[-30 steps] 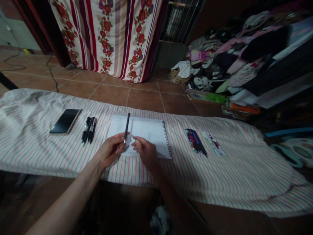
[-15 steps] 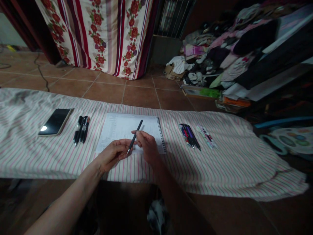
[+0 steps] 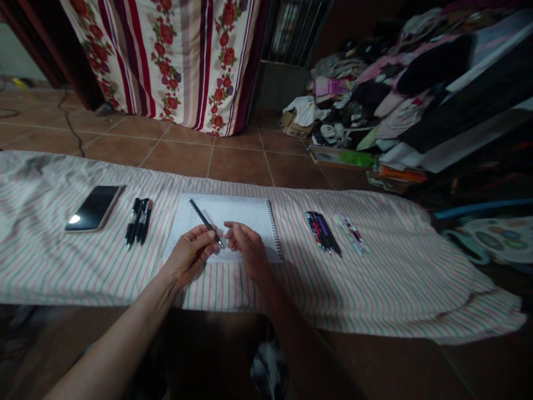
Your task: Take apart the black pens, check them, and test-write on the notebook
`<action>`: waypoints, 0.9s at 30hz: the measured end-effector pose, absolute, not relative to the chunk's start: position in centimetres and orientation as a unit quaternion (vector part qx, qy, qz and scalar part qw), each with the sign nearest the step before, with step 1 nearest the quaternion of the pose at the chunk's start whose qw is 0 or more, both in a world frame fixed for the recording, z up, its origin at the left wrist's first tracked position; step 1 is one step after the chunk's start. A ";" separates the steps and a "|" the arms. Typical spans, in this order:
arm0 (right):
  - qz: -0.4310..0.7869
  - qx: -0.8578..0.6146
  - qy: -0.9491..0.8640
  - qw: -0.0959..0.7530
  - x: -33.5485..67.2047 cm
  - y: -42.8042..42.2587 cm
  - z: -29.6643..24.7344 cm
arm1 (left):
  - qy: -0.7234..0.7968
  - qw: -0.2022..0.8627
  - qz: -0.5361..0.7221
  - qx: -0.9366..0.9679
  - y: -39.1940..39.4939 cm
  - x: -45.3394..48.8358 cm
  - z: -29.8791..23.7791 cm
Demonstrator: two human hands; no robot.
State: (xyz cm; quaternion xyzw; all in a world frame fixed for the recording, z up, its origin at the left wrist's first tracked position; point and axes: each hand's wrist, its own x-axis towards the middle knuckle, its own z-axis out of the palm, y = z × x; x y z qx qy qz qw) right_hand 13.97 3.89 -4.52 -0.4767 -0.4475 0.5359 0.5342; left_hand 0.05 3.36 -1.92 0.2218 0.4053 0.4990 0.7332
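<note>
A dark pen (image 3: 202, 215) with a silvery tip is pinched between the thumb and fingers of my left hand (image 3: 192, 253). It slants over the notebook, tip toward my right hand and back end toward the upper left. Just right of the tip, my right hand (image 3: 245, 244) hovers with loosely bent fingers apart and nothing visible in them. Beneath both hands lies a spiral notebook (image 3: 239, 206) with printed or written pages, its black coil along the right side.
On the striped cloth (image 3: 400, 266), a phone (image 3: 95, 206) and several black pens (image 3: 138, 222) lie to the left. Several dark and coloured pens (image 3: 321, 230) and some pale patterned pens (image 3: 352, 233) lie to the right. Clothes (image 3: 375, 83) are piled beyond.
The pen has passed from my right hand to my left and now leans the other way. My left fingers have closed on it; my right hand has let go and stayed near.
</note>
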 end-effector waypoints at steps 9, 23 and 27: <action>0.558 -0.481 -0.436 0.518 13.7 3.4 -3.8 | 0.415 0.695 0.576 0.113 4.0 0.6 -1.2; 0.536 -0.508 -0.391 0.550 13.5 3.5 -3.9 | 0.409 0.703 0.547 0.197 3.5 1.3 -2.1; 0.541 -0.514 -0.344 0.570 14.1 3.7 -3.7 | 0.420 0.711 0.528 0.199 3.1 1.1 -1.5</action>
